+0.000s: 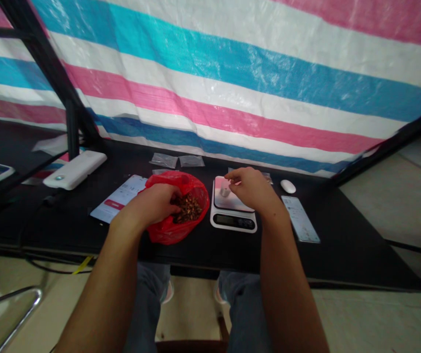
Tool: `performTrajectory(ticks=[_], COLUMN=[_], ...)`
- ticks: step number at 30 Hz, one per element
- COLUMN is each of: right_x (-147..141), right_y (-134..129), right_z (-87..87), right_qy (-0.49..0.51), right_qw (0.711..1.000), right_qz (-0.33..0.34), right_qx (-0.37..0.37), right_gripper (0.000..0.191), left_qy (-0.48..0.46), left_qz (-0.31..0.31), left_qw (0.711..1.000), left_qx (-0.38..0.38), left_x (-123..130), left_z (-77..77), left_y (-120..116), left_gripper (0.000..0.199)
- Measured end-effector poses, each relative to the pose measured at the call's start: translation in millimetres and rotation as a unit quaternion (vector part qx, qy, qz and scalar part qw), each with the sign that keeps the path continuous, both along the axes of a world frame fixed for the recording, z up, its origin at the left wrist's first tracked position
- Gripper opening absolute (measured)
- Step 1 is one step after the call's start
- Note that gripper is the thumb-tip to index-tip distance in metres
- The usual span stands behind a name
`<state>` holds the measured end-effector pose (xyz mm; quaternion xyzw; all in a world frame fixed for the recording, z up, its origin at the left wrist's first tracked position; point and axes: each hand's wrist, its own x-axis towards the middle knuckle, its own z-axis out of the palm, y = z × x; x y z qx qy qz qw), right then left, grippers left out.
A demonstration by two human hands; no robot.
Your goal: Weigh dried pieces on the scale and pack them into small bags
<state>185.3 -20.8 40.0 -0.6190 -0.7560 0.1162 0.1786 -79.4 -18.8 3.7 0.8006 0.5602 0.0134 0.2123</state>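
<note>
Right of the scale point(231, 204), a phone point(300, 219), perhaps a mouse point(288, 186)

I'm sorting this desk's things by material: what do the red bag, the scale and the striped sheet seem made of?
Red bag: thin, shiny plastic, judging by its crinkles.
Scale: body probably smooth, hard white plastic; its plate mirrors pink, so perhaps glass or polished metal.
Striped sheet: likely plastic, given its glossy creases.

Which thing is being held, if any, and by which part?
Left grip is at the brown pieces; any hold is hidden. Right grip is near the clear item; holding cannot be told.
</note>
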Motion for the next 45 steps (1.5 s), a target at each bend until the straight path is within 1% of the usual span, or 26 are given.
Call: performTrajectory(ticks=[6, 10, 11, 12, 14, 16, 18, 20, 21, 23, 25, 28, 31, 34, 37, 41, 45], right_x=[1.5, -3.0, -7.2, -13.0, -29.3, -48.7, -66.3, -78.3, -81.8, -85.0, -85.9, -87.9, -90.7, -91.2, -88.3, -80.7, -75.6], right_y=[-1.7, -7.6, -9.8, -12.2, -17.3, -21.5, -24.0, -24.5, -24.1, -22.6, -20.9, -19.5, -18.9, -17.7, -15.4, -12.5, -11.3], right_z=[1.0, 7.6, 8.8, 9.2, 7.0, 0.1, -9.7, -19.5, -23.5, -29.3, -32.1, -33.0, -32.3, -32.0, -32.5, -32.3, -33.4], right_qy=[0.041, 0.063, 0.076, 0.088, 0.098, 0.073, 0.035, -0.001, -0.013, -0.025, -0.03, -0.039, -0.049, -0.049, -0.038, -0.029, 0.024], right_qw=[0.999, 0.998, 0.996, 0.995, 0.991, 0.984, 0.978, 0.977, 0.977, 0.977, 0.978, 0.977, 0.975, 0.976, 0.977, 0.982, 0.982], right_qz=[0.01, 0.007, 0.016, 0.035, 0.096, 0.157, 0.183, 0.18, 0.177, 0.176, 0.179, 0.186, 0.189, 0.177, 0.173, 0.163, 0.172], right_qx=[-0.003, 0.029, 0.037, 0.038, 0.014, -0.041, -0.091, -0.117, -0.121, -0.115, -0.108, -0.098, -0.106, -0.117, -0.122, -0.094, -0.08], right_gripper=[0.036, 0.03, 0.027, 0.025, 0.025, 0.026, 0.023, 0.021, 0.024, 0.031, 0.032, 0.023, 0.015, 0.014, 0.013, 0.011, 0.013], left_qy=[0.015, 0.019, 0.019, 0.018, 0.018, 0.016, 0.013, 0.007, 0.002, -0.009, -0.021, -0.027, -0.018, -0.013, -0.02, -0.009, -0.003], left_qz=[0.021, 0.027, 0.027, 0.026, 0.022, 0.021, 0.023, 0.026, 0.026, 0.025, 0.024, 0.033, 0.036, 0.022, 0.0, -0.016, -0.017], left_qw=[0.999, 0.999, 0.999, 0.999, 1.0, 1.0, 1.0, 1.0, 1.0, 0.999, 0.999, 0.998, 0.999, 1.0, 1.0, 1.0, 1.0], left_qx=[-0.024, -0.015, -0.014, -0.013, -0.011, -0.008, -0.009, -0.01, -0.013, -0.024, -0.035, -0.035, -0.02, -0.012, -0.007, -0.003, 0.001], left_x=[2.6, 4.7, 4.9, 5.1, 5.5, 5.9, 5.9, 5.7, 5.5, 5.4, 6.1, 7.4, 7.0, 4.9, 3.3, 4.1, 5.9], left_z=[-1.8, -6.4, -7.4, -8.1, -8.5, -7.7, -6.4, -5.5, -5.2, -5.1, -5.2, -5.0, -3.7, -1.3, 2.1, 8.3, 13.9], left_y=[-2.3, -0.7, -0.1, 0.5, 1.4, 1.6, 0.9, -0.3, -1.1, -2.7, -3.7, -3.7, -2.7, -1.9, -1.8, -2.9, -4.4], left_gripper=[0.035, 0.032, 0.03, 0.029, 0.027, 0.025, 0.024, 0.025, 0.027, 0.034, 0.039, 0.035, 0.029, 0.023, 0.023, 0.025, 0.028])
